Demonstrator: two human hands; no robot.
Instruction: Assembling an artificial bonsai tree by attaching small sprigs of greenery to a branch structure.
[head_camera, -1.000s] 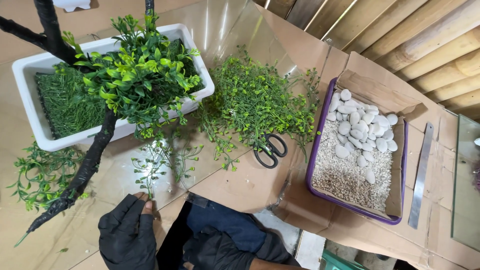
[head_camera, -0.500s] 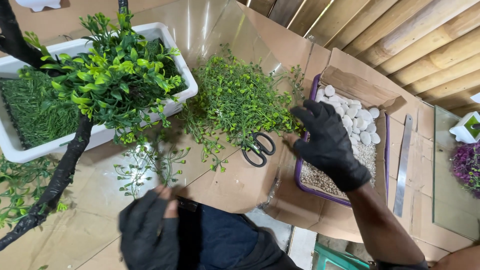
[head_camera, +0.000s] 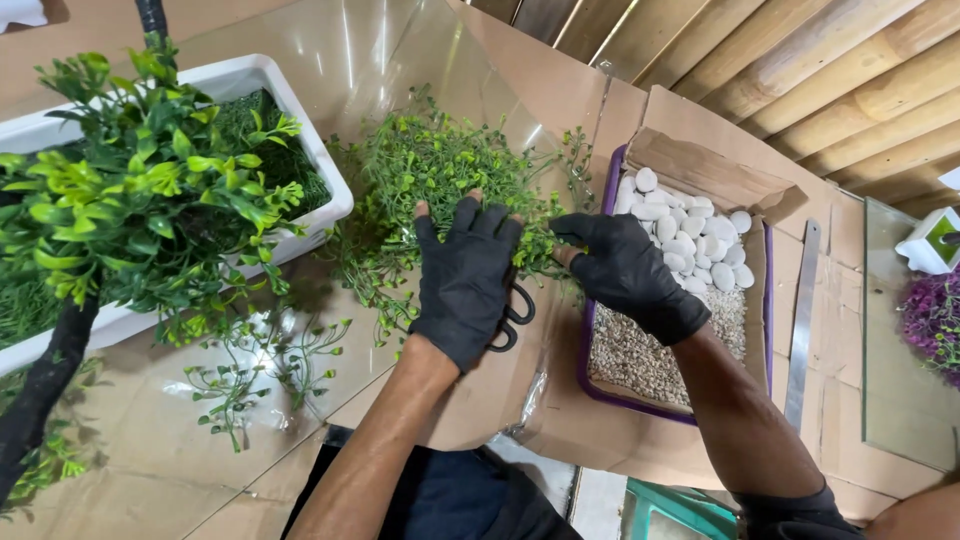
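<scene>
A loose pile of small-leaved green artificial sprigs (head_camera: 440, 170) lies on the cardboard-covered table. My left hand (head_camera: 466, 280), in a black fingerless glove, rests flat on the near edge of the pile, covering black-handled scissors (head_camera: 512, 318) whose loops stick out at its right side. My right hand (head_camera: 625, 272), also gloved, has its fingers pinched into the sprigs at the pile's right edge; I cannot tell whether it holds a sprig.
A white planter (head_camera: 300, 120) with an artificial leafy tree (head_camera: 140, 200) stands at the left. A purple tray (head_camera: 585, 375) holds white pebbles (head_camera: 690, 235) and gravel. A metal ruler (head_camera: 802, 320) lies to the right. Loose sprigs (head_camera: 260, 370) lie in front of the planter.
Both hands came forward onto the sprig pile: the left rose from the near table edge and now covers the scissors; the right shifted left off the tray to the pile's edge.
</scene>
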